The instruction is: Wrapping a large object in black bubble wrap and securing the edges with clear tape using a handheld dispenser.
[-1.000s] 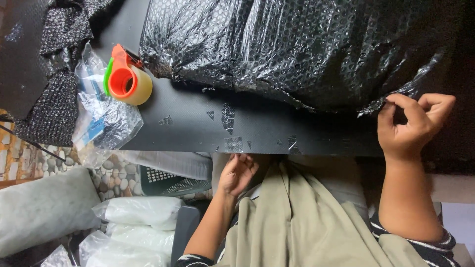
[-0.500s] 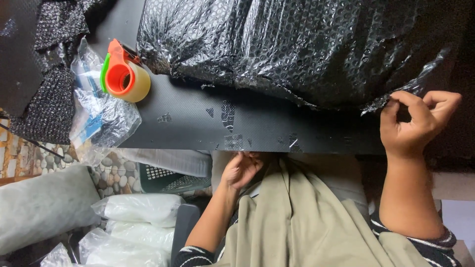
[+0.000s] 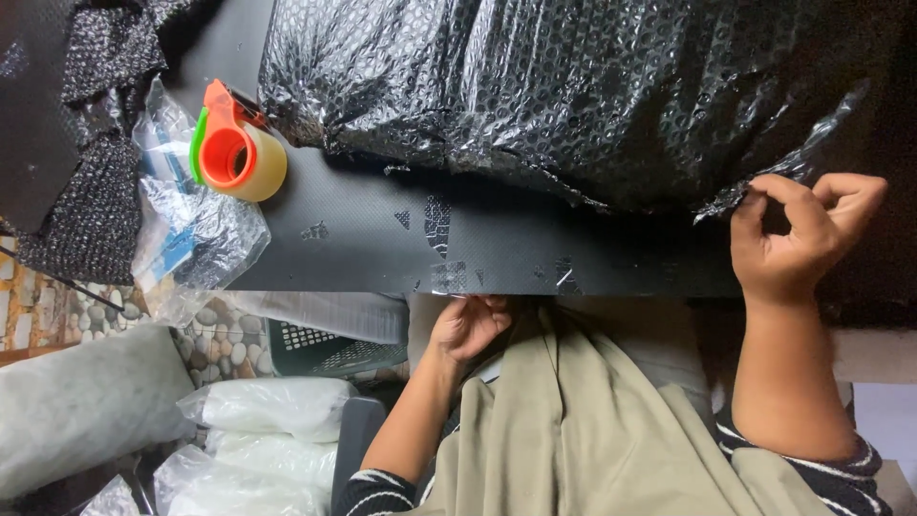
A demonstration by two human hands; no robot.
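Black bubble wrap bundle (image 3: 573, 96): lying across the upper centre and right of the frame on the black table (image 3: 363, 244); crinkled, glossy, dotted with small round cells, bulging over whatever it is covering
Wrap edge: a torn, ragged flap is trailing to the right of the frame, likely being pulled taut to keep the sheet in place
Right hand (image 3: 798, 239): pinching that flap between thumb and forefinger, narrow grip, other fingers curling loosely
Left hand (image 3: 466, 325): sitting below the table's near edge at lower centre, fingers curling in; whether it is holding anything, I cannot tell
Tape dispenser (image 3: 234, 143): resting on the table at upper left, just beside the bundle's left end; orange and green plastic body, roll of pale translucent tape
Clear plastic bags (image 3: 191, 229): crumpling at the table's left edge
Table surface: fine-textured, carrying shiny stuck tape scraps (image 3: 444, 225)
Olive cloth (image 3: 573, 420): draping over the lap, soft folds
White padded packs (image 3: 267, 411): stacking at lower left
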